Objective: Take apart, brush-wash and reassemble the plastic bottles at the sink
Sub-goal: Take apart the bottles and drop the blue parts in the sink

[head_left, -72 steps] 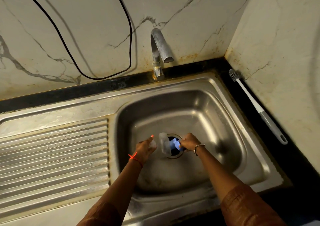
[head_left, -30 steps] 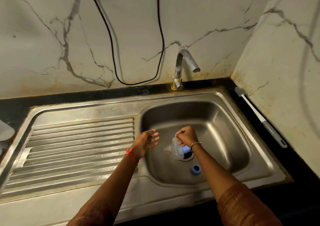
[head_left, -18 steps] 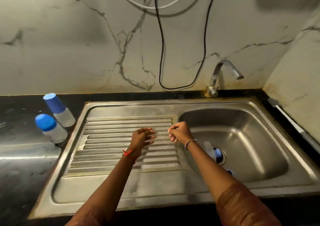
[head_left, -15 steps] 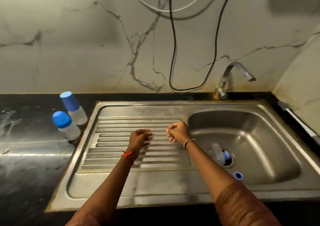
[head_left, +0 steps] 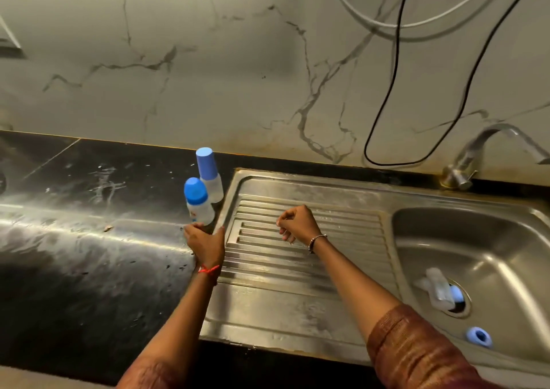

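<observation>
Leftward, my left hand (head_left: 205, 244) lies at the round-capped bottle (head_left: 198, 202), which stands on the table (head_left: 89, 269) just beside the drainboard (head_left: 297, 314). Its fingers are spread, tips touching the bottle's base, not closed round it. My right hand (head_left: 299, 224) hovers over the drainboard, fingers clenched on nothing. A tall-capped bottle (head_left: 208, 177) stands just behind the first. In the basin, a clear bottle body (head_left: 437, 287) lies over the drain, with a blue ring (head_left: 479, 335) nearby.

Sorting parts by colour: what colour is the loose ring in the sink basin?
Light blue; the ring shows best in the head view.
</observation>
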